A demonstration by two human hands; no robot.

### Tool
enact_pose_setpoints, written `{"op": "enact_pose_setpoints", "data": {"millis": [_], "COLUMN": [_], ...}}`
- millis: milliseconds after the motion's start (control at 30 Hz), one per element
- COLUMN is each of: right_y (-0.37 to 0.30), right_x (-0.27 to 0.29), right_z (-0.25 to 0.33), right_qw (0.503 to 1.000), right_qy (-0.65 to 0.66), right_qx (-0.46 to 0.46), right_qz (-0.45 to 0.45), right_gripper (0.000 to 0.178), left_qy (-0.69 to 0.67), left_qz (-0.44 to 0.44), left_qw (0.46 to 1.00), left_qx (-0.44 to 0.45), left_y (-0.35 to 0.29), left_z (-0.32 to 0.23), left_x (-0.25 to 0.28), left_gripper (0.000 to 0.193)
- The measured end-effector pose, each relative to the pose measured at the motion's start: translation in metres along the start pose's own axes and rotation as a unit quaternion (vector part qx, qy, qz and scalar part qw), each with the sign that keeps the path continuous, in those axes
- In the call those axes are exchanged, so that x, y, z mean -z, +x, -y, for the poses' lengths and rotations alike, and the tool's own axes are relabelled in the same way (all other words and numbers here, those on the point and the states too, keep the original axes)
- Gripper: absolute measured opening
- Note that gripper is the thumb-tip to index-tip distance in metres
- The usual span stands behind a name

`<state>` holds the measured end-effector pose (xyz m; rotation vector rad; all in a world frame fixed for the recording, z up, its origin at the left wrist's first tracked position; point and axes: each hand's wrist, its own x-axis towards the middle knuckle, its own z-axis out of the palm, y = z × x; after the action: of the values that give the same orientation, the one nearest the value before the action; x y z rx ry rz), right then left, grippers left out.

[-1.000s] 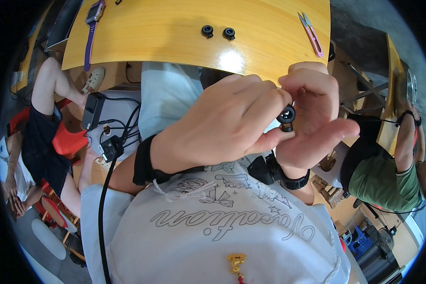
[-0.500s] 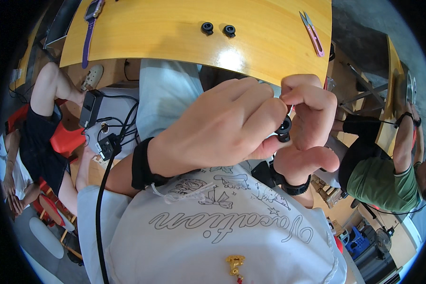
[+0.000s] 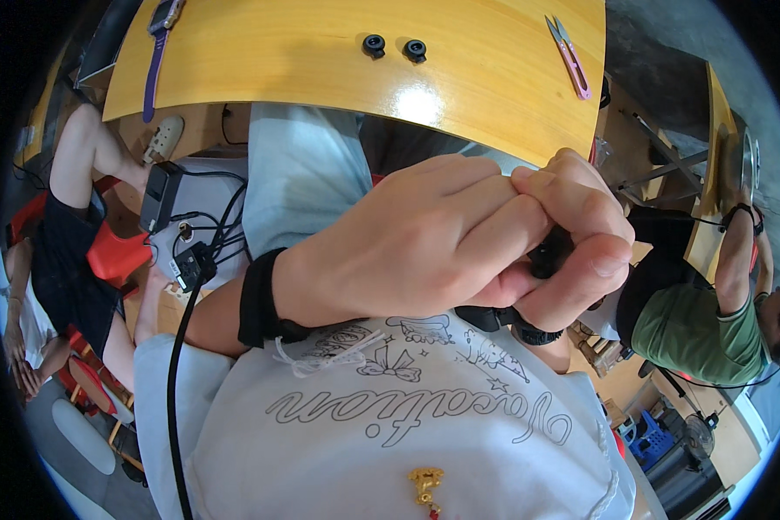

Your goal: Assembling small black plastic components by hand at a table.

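Note:
My left hand (image 3: 416, 238) reaches across from the lower left, its fingers closed on a small black round part (image 3: 549, 253). My right hand (image 3: 581, 230) is folded around the same part from the right, with thumb and bent fingers pressed in against the left fingertips. Most of the part is hidden between the fingers. On the table beyond lie two similar small black round parts, one on the left (image 3: 373, 46) and one on the right (image 3: 414, 50), each with a ring-like top.
Pink-handled thread snips (image 3: 568, 57) lie on the yellow wooden table (image 3: 277, 61) at the right. A watch with a purple strap (image 3: 155, 74) lies at the left. A black cable (image 3: 174, 399) runs down past my left side. Other people sit at both sides.
My right thumb has bent in and my right fingers have closed over the black part, hiding more of it. Both hands have shifted slightly right.

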<state>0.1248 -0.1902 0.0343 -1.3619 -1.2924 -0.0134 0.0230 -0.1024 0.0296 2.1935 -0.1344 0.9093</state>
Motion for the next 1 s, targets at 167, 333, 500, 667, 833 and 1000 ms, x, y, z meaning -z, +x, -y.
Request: {"op": "enact_pose_setpoints", "data": {"millis": [167,333,500,667,833,1000], "right_y": [-0.005,-0.006,-0.006,-0.009,-0.007,-0.011], "right_x": [-0.002,-0.005,-0.006,-0.005,-0.016,0.002], "right_z": [-0.001,0.000,-0.002,-0.006,-0.012,-0.019], "right_qw": [0.999,0.995,0.995,0.996,0.990,0.940], "right_qy": [0.004,0.022,0.004,0.010,0.012,0.068], "right_qx": [-0.039,-0.087,-0.091,-0.078,-0.117,-0.328], "right_qz": [-0.021,-0.047,-0.046,-0.046,-0.074,-0.063], "right_gripper": [0.029,0.025,0.027,0.032,0.043,0.057], "left_qy": [-0.060,-0.084,-0.081,-0.077,-0.004,0.137], "left_qz": [0.030,0.047,0.039,0.061,0.030,0.114], "left_qw": [0.998,0.995,0.995,0.995,0.999,0.979], "left_qx": [0.020,0.040,0.043,0.031,0.028,0.096], "left_y": [-0.002,-0.001,-0.002,-0.002,-0.004,-0.006], "left_z": [0.004,0.005,0.009,0.011,0.020,0.040], "left_x": [0.001,0.002,-0.001,0.000,-0.003,0.022], "left_gripper": [0.036,0.041,0.036,0.030,0.031,0.040]}}
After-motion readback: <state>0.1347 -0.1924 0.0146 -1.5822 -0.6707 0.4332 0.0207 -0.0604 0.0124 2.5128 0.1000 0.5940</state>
